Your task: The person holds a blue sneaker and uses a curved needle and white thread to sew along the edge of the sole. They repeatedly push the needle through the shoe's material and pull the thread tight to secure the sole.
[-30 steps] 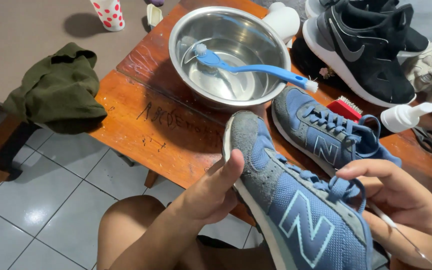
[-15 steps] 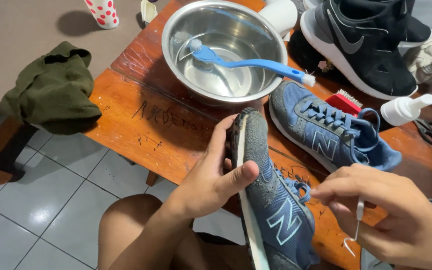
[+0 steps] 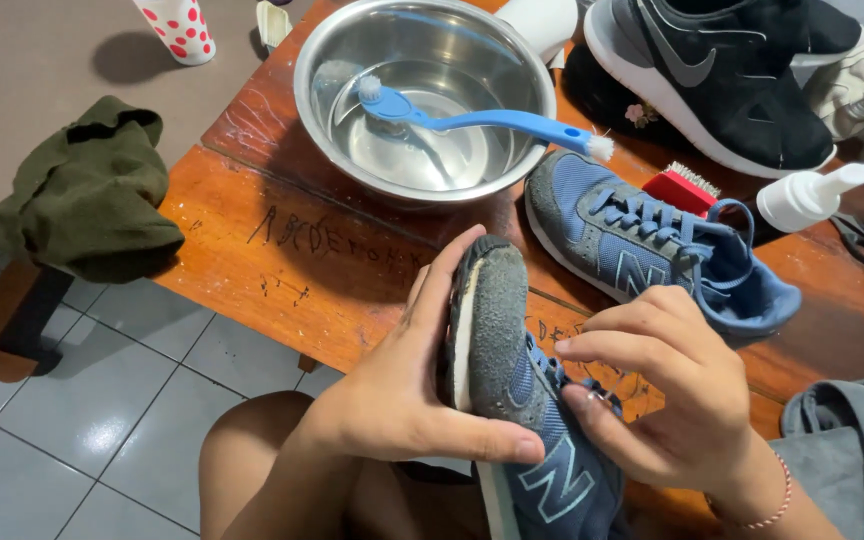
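My left hand (image 3: 402,390) grips a blue suede sneaker (image 3: 522,400) by its toe and sole, tilted on its side over my lap. My right hand (image 3: 662,390) pinches at the laces on the sneaker's upper. The matching blue sneaker (image 3: 642,240) lies on the wooden table (image 3: 282,240) just beyond my hands. A steel bowl (image 3: 422,90) with water stands further back, and a blue long-handled brush (image 3: 482,118) rests across it.
A black sneaker (image 3: 712,70) and a red brush (image 3: 682,188) lie at the back right, with a white spray bottle (image 3: 807,195) and scissors (image 3: 862,238) beside them. A green cloth (image 3: 87,190) lies on the left, a grey cloth (image 3: 852,450) at the lower right.
The held sneaker has turned from side-up to sole-edge toward me. My right hand moved up onto its laces and my left thumb wrapped across the toe.
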